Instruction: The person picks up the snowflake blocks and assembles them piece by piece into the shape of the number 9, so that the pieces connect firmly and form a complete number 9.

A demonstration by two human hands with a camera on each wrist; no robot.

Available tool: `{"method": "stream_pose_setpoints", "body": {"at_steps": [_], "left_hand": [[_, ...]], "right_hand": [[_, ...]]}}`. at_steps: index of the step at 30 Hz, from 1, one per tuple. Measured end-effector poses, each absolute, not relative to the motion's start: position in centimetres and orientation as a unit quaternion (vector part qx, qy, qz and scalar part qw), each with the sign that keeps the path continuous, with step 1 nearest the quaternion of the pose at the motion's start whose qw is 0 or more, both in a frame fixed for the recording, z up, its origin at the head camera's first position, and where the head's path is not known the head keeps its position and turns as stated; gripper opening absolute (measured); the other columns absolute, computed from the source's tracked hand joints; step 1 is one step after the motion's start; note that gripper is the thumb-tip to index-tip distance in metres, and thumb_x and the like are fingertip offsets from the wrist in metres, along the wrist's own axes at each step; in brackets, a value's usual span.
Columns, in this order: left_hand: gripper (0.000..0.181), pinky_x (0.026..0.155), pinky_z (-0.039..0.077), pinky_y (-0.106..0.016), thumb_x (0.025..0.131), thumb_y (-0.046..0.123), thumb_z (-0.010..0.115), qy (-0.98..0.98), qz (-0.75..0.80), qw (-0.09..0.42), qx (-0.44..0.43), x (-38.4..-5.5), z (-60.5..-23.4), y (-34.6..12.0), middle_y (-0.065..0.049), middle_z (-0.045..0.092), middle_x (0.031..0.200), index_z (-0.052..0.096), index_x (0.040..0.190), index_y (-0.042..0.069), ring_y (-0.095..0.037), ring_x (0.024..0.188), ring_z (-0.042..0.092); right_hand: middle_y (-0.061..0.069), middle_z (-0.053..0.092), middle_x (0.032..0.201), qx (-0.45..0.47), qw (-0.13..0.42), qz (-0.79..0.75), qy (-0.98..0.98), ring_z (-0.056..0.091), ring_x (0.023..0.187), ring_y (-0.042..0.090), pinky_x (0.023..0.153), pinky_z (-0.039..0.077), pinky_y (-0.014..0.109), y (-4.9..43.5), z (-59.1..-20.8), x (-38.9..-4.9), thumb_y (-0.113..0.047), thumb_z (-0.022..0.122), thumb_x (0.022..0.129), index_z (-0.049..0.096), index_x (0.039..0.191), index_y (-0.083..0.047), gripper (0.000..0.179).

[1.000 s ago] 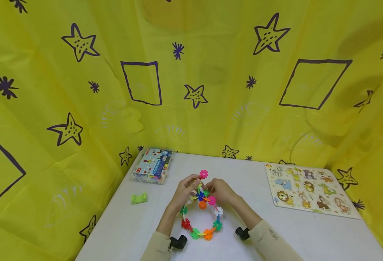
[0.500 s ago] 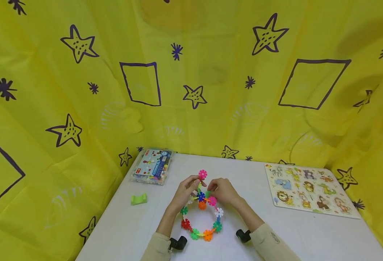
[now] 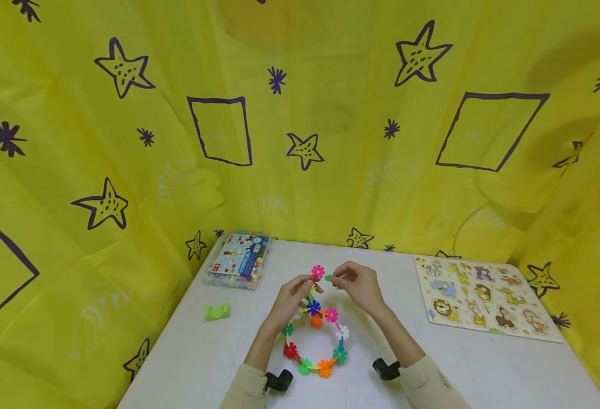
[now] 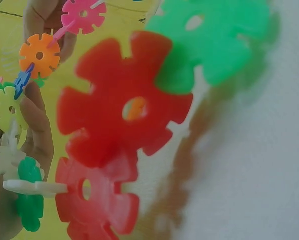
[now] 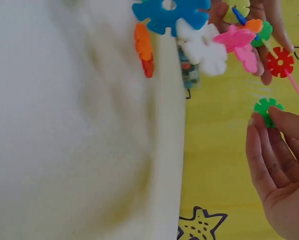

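In the head view, a ring of linked snowflake discs in many colours hangs from my left hand. My left fingers grip it at its far side, where a short branch rises to a pink disc. My right hand pinches a single green snowflake disc between thumb and fingertips, apart from the ring and just right of the pink disc. In the right wrist view a red disc on the branch faces the green one. Large red discs of the ring fill the left wrist view, partly covering the left hand.
On the white table, a clear box with a printed label stands at the back left. Before it lies a light green block. An animal puzzle board lies at the right. A yellow patterned curtain surrounds the table.
My right hand has moved away from the ring, up to beside the pink disc, with the green disc pinched in its fingers. My left hand and the ring have hardly moved.
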State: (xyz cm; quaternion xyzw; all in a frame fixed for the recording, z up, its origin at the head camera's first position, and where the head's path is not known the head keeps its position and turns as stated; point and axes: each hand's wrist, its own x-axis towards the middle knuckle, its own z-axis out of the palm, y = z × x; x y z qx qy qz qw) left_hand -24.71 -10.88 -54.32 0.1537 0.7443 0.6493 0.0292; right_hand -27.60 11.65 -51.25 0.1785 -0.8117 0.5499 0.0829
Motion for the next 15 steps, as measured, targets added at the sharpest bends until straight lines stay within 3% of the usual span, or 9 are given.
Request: {"method": "stream_pose_setpoints", "body": {"at_steps": [8,15], "left_hand": [[0.038,0.075,0.05,-0.029,0.11,0.035,0.053,0.734,0.658,0.04,0.163,-24.8,-54.4,-10.9,-0.028,0.07,0.118,0.059,0.143,0.016,-0.017,0.085,0.06],[0.038,0.075,0.049,-0.027,0.111,0.035,0.052,0.738,0.65,0.036,0.177,-24.9,-54.6,-10.9,-0.023,0.072,0.112,0.058,0.144,0.018,-0.017,0.085,0.061]], "right_hand": [[0.004,0.077,0.09,0.176,0.123,0.562,-0.799,0.076,0.079,0.023,0.07,0.06,0.026,11.7,-50.3,-27.1,-0.007,0.083,0.089,0.076,0.094,-0.011,0.009],[0.005,0.077,0.091,0.175,0.132,0.57,-0.792,0.075,0.081,0.018,0.074,0.059,0.023,11.9,-50.1,-27.1,-0.008,0.083,0.089,0.078,0.095,-0.01,0.008]]}}
